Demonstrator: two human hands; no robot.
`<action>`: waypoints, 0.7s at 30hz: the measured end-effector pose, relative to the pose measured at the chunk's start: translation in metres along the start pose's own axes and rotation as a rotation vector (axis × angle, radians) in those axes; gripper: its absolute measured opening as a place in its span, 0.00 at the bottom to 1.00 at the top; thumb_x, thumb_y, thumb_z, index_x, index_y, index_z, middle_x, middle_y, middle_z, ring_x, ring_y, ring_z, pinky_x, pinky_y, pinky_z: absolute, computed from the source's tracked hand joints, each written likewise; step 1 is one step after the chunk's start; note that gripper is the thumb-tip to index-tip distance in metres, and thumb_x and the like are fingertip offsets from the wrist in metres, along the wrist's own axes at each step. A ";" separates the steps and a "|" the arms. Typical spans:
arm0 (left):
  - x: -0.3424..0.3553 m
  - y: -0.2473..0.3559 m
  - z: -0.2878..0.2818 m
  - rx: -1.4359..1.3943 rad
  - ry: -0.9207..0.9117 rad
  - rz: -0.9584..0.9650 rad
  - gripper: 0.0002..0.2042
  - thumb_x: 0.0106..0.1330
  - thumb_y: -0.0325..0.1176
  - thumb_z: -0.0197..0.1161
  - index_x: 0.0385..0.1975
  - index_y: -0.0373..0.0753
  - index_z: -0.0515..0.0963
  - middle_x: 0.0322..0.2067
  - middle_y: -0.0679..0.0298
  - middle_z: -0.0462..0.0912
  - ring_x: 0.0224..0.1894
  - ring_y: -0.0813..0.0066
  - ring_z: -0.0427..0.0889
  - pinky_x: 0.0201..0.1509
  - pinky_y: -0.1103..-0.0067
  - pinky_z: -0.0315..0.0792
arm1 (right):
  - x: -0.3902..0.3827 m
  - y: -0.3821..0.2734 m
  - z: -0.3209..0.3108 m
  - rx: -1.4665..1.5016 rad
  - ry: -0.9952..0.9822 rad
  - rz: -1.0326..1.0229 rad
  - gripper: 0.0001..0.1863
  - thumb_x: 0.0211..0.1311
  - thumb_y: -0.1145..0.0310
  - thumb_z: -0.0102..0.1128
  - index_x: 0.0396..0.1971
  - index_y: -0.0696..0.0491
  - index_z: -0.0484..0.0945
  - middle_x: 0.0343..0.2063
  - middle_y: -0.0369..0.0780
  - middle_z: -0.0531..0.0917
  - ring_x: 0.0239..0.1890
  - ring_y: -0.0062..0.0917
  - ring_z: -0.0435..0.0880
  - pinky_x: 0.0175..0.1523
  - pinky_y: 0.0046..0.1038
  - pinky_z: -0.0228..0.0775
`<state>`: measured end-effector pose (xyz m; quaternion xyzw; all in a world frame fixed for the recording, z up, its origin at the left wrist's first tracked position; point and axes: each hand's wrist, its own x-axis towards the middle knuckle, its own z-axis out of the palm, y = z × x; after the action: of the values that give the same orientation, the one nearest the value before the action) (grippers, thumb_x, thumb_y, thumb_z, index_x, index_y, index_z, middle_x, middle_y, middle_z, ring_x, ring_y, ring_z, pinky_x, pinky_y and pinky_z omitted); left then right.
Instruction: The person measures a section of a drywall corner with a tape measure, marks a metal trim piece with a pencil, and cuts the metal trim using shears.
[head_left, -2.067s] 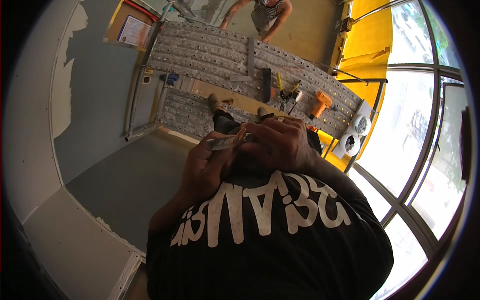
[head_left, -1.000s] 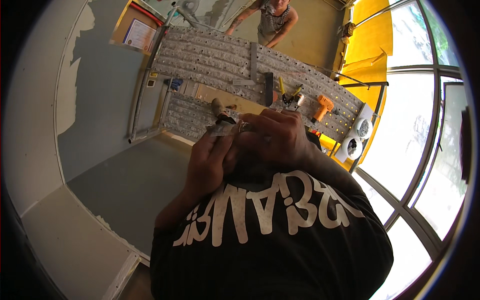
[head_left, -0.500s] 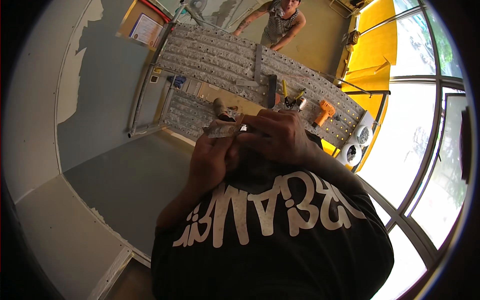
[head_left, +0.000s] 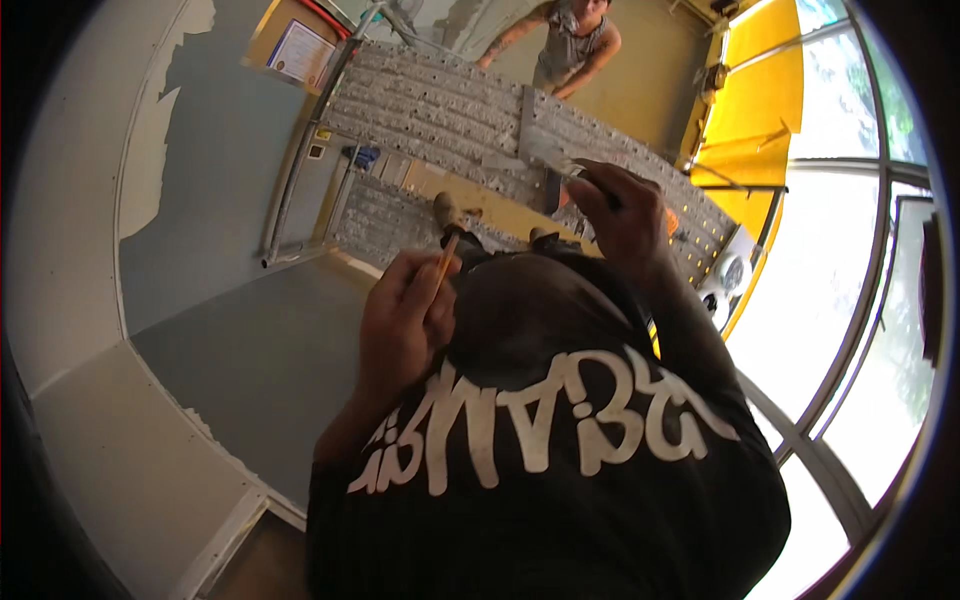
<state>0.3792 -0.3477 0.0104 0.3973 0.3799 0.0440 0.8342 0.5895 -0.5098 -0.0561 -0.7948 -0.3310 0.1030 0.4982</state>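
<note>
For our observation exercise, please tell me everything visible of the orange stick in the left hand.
The orange stick is slim and straight, looks like a pencil, and may be painted wood. It is tilted, its upper end leaning to the picture's right. The thumb and fingers of the left hand grip it, with the upper part sticking out. Its tip is too small to make out.

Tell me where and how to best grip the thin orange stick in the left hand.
Probably pinch the thin orange stick by its far end, coming from the right: that slim end slants out past the left hand, which crowds its left side.
</note>
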 end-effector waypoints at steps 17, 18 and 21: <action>0.013 -0.009 0.022 0.063 -0.007 -0.013 0.09 0.78 0.37 0.49 0.46 0.39 0.72 0.21 0.71 0.64 0.16 0.85 0.59 0.18 0.84 0.54 | -0.014 -0.039 0.025 -0.034 -0.261 -0.346 0.15 0.55 0.61 0.73 0.40 0.52 0.85 0.23 0.41 0.82 0.23 0.35 0.84 0.28 0.34 0.74; 0.011 -0.012 0.021 0.038 0.026 -0.050 0.10 0.78 0.37 0.49 0.46 0.40 0.73 0.21 0.72 0.63 0.16 0.85 0.59 0.18 0.85 0.54 | -0.014 -0.028 0.025 -0.044 -0.260 -0.336 0.15 0.55 0.61 0.73 0.40 0.52 0.85 0.23 0.41 0.82 0.23 0.35 0.84 0.28 0.34 0.74; -0.012 -0.011 0.015 0.062 -0.044 0.019 0.09 0.79 0.36 0.50 0.46 0.40 0.73 0.21 0.72 0.64 0.16 0.87 0.58 0.18 0.85 0.53 | -0.006 0.010 0.021 -0.050 -0.033 -0.090 0.12 0.58 0.63 0.71 0.37 0.54 0.85 0.25 0.43 0.84 0.26 0.39 0.85 0.31 0.34 0.75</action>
<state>0.3779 -0.3689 0.0157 0.4273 0.3591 0.0316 0.8291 0.5787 -0.5015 -0.0755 -0.7893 -0.3772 0.0852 0.4769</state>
